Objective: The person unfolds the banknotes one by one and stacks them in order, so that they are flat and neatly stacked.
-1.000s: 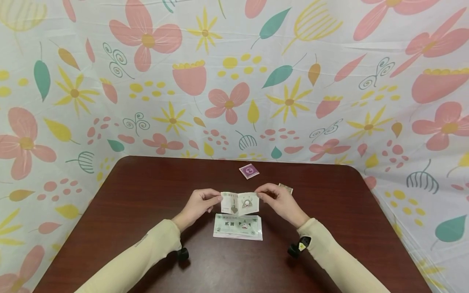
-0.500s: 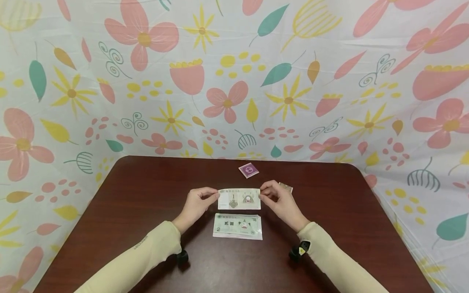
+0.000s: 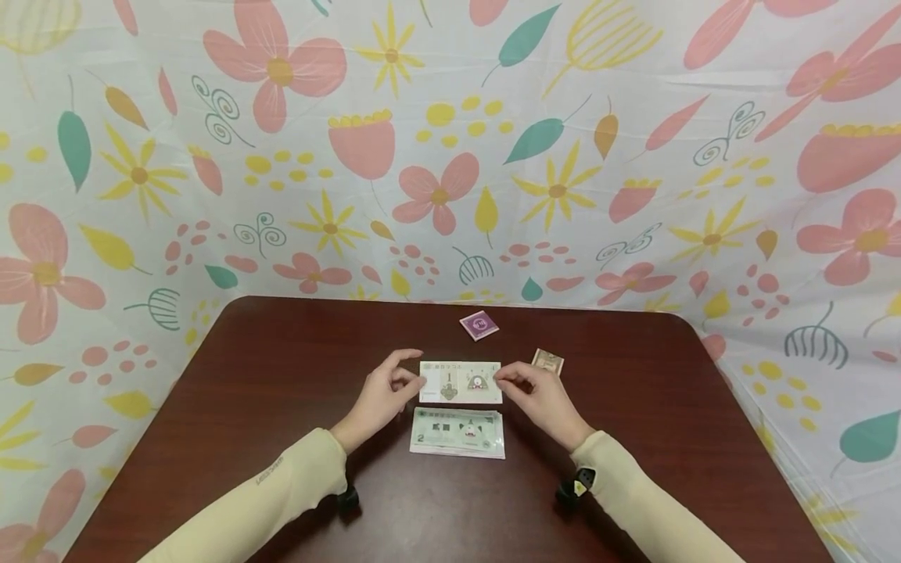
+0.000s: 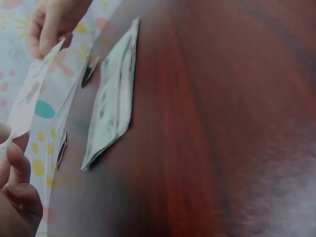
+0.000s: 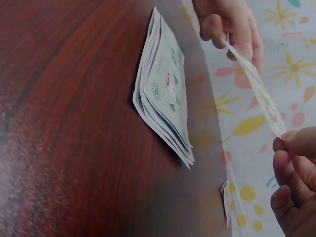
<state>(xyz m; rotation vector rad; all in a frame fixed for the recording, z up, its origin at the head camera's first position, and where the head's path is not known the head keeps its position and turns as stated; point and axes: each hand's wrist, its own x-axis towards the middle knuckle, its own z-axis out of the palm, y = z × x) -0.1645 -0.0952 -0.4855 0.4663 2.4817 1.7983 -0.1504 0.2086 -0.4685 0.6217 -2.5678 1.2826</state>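
A pale play banknote (image 3: 461, 382) marked with a 1 is stretched out flat between the two hands in the head view. My left hand (image 3: 381, 395) pinches its left edge, with the index finger raised off the paper. The right edge is pinched by thumb and fingers of my right hand (image 3: 545, 400). In the right wrist view the note (image 5: 259, 91) appears nearly edge-on, raised off the tabletop. Just nearer to me lies a stack of banknotes (image 3: 457, 434), a green one marked 2 on top, its layered edges showing in the right wrist view.
A small folded purple note (image 3: 479, 324) lies near the back of the dark wooden table (image 3: 296, 336). Beyond my right hand is a small brownish folded note (image 3: 547, 361). A flower-printed cloth (image 3: 436, 250) hangs behind the table.
The banknote, creased and bent at its middle a second ago, is now pulled flat. My left index finger has lifted from it, and the brownish note shows more fully.
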